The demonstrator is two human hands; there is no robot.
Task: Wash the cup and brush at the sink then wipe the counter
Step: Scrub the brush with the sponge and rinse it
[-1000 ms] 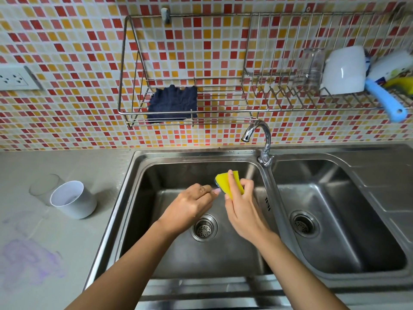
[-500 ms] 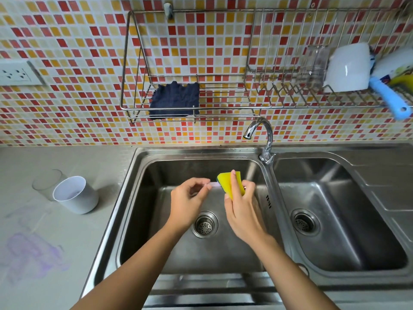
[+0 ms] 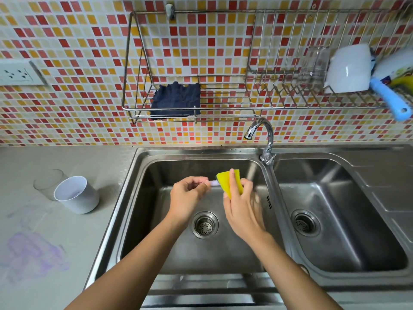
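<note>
Two hands over the sink (image 3: 156, 242): left hand (image 3: 188, 198) tight on brush (image 3: 214, 182), right hand (image 3: 243, 209) tight on sponge (image 3: 225, 181) at its tip.

Bright, even light; soft shadows; edges bowed (wide-angle); sharp centre

A wall of red, orange and cream mosaic tiles (image 3: 78, 30) carried a white socket plate (image 3: 16, 73) at the left and a long wire rack (image 3: 230, 107) across the middle. At the rack's right end a clear tumbler (image 3: 315, 66) leaned beside a tipped white mug (image 3: 348, 69), and a blue handle (image 3: 390, 100) poked out over the front rail
</note>
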